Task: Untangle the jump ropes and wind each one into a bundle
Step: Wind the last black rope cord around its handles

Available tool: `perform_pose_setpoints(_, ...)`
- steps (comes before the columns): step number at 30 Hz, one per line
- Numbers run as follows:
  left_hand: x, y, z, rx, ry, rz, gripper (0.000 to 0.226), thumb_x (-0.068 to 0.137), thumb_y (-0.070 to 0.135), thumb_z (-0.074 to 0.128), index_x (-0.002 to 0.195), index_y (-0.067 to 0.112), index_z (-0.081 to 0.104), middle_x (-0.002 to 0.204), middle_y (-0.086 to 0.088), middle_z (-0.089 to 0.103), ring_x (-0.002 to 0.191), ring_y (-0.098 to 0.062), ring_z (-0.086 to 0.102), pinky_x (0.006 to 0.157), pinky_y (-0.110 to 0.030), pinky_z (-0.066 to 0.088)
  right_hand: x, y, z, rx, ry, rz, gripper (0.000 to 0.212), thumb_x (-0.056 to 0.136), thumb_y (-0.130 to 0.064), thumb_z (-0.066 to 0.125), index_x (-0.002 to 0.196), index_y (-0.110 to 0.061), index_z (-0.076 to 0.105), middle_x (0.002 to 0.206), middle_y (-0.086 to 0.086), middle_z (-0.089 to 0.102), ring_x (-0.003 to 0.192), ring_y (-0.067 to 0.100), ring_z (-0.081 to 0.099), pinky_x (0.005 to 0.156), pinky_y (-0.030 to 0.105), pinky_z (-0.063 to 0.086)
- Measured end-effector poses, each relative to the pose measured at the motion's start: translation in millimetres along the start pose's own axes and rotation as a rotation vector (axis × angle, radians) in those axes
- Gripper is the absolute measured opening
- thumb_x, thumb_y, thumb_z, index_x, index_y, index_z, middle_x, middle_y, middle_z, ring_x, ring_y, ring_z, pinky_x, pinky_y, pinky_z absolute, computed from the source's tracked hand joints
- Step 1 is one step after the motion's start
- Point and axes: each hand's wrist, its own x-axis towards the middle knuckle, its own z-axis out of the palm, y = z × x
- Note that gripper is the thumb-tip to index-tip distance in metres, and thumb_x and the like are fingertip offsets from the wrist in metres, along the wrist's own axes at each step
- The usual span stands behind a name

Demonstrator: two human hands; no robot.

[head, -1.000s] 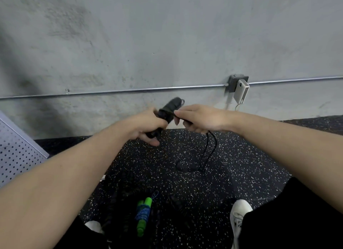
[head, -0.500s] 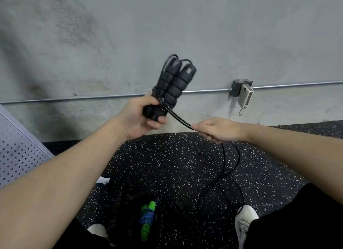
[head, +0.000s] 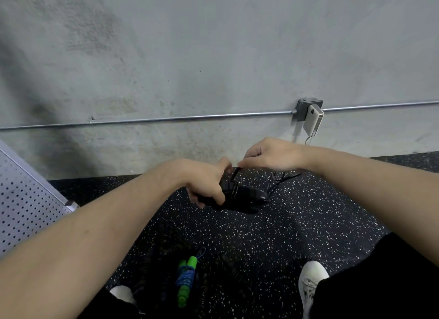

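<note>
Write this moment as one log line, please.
left hand: grips black handles | right hand: pinches cord | step: winding

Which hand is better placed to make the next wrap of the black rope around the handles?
The right hand: it pinches the free rope above the black handles, while the left hand grips them.
</note>
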Motion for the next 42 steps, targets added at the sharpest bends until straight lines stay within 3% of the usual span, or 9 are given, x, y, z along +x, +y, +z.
perform_pose_setpoints(4,13.6,-1.5,6.7,-0.042,0.205,-0.072,0.051,0.093,0.007,0.062,0.126,0.024,0.027,0.096,-0.017,0.061,0.044,-0.018,0.057,0.035,-0.023,0.042,-0.1,-20.8,16.2,0.034,0.033,-0.021,0.035,0.101,-0.039,0.054,0.075,-0.022,0.069,0.056,-0.007,0.060,0.039,0.002,0.042,0.045,0.016,0.033)
perform_pose_setpoints(10,8.9,-17.2,-10.0,-0.852,0.419,-0.019,0.042,0.095,0.003,0.065,0.128,0.020,0.044,0.110,-0.021,0.065,0.071,-0.028,0.067,0.051,-0.030,0.055,-6.7,-20.0,26.5,0.380,-0.023,0.043,0.020,0.107,-0.033,0.041,0.112,-0.025,0.058,0.059,-0.008,0.050,0.043,0.005,0.040,0.043,0.019,0.033)
perform_pose_setpoints(19,-23.3,-26.7,-24.4,-1.387,0.237,0.288,0.033,0.092,-0.004,0.055,0.119,0.014,0.055,0.096,-0.019,0.066,0.071,-0.028,0.066,0.051,-0.026,0.050,-18.8,12.0,16.7,0.291,-0.152,-0.012,0.046,0.102,-0.051,0.034,0.080,-0.014,0.050,0.053,-0.007,0.044,0.051,0.011,0.043,0.064,0.030,0.049)
perform_pose_setpoints(21,-30.1,-34.0,-24.8,-1.335,0.169,0.336,0.045,0.082,-0.005,0.065,0.121,0.014,0.057,0.098,-0.019,0.067,0.071,-0.027,0.065,0.050,-0.024,0.051,-21.8,21.9,11.3,0.235,-0.122,0.009,0.050,0.093,-0.061,0.039,0.075,-0.015,0.050,0.053,-0.007,0.048,0.056,0.013,0.050,0.080,0.031,0.054)
perform_pose_setpoints(24,-35.7,-33.7,-20.3,-1.151,0.012,0.372,0.057,0.076,-0.005,0.063,0.130,0.013,0.057,0.099,-0.018,0.069,0.070,-0.026,0.064,0.048,-0.022,0.050,-17.8,34.9,9.7,0.199,-0.017,0.047,0.050,0.085,-0.063,0.055,0.071,-0.016,0.054,0.056,-0.006,0.054,0.054,0.011,0.054,0.069,0.018,0.051)
perform_pose_setpoints(28,-32.7,-19.5,-13.0,-0.726,-0.071,0.290,0.048,0.075,-0.003,0.064,0.119,0.018,0.060,0.090,-0.010,0.072,0.066,-0.022,0.063,0.046,-0.021,0.046,-2.9,45.7,12.8,0.085,0.028,0.050,0.025,0.093,-0.019,0.067,0.070,-0.012,0.060,0.068,0.005,0.061,0.066,0.028,0.062,0.065,0.033,0.052)
perform_pose_setpoints(32,-26.3,-4.9,-8.6,-0.134,0.015,0.177,0.040,0.089,-0.001,0.063,0.121,0.022,0.055,0.093,-0.008,0.070,0.064,-0.019,0.066,0.047,-0.024,0.047,1.4,27.1,14.7,0.059,-0.017,0.028,0.033,0.088,-0.033,0.074,0.065,-0.016,0.058,0.048,-0.001,0.054,0.046,0.014,0.050,0.053,0.014,0.043)
perform_pose_setpoints(36,-16.4,6.9,5.4,0.303,0.153,0.031,0.055,0.087,0.016,0.068,0.133,0.030,0.041,0.095,0.000,0.064,0.073,-0.024,0.072,0.055,-0.035,0.058,6.5,11.5,13.7,0.171,-0.120,0.037,0.010,0.094,-0.026,0.069,0.097,-0.018,0.066,0.050,-0.007,0.053,0.044,0.011,0.047,0.051,0.024,0.045)
perform_pose_setpoints(42,-4.8,9.4,6.9,0.582,0.536,-0.091,0.061,0.091,0.029,0.055,0.148,0.047,0.040,0.117,0.004,0.066,0.091,-0.019,0.061,0.065,-0.029,0.045,13.8,-6.6,15.1,0.428,-0.139,0.179,0.043,0.092,-0.011,0.070,0.126,-0.015,0.044,0.061,-0.001,0.058,0.045,0.010,0.048,0.046,0.024,0.047)
